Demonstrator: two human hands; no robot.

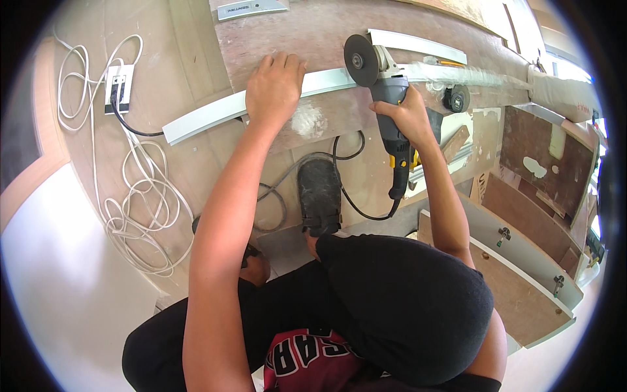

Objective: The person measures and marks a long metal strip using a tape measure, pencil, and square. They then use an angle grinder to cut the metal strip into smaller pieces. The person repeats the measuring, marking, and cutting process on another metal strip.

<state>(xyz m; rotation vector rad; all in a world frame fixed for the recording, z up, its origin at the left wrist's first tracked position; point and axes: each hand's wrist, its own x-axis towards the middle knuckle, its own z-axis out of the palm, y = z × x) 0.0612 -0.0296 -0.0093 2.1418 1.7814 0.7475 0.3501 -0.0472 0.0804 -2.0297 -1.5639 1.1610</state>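
Note:
A long white trim strip [204, 119] lies across a dusty reddish-brown board. My left hand [275, 90] is closed over the strip near its middle, fingers curled over the far edge. In my right hand [408, 112] is a grey and black angle grinder [394, 149], gripped around its body with the thumb across it. The grinder's dark cutting disc [360, 60] stands upright beside the strip, to the right of my left hand. Whether the disc touches the strip or is spinning I cannot tell. The black power cord loops down from the grinder's rear end.
A white extension cord [140, 186] lies tangled at left beside its socket block [118, 89]. Right of the grinder are a tape measure [456, 98], a pencil [450, 63] and another white strip [418, 43]. My shoe [319, 193] is below the strip. Cabinet panels [516, 291] lie lower right.

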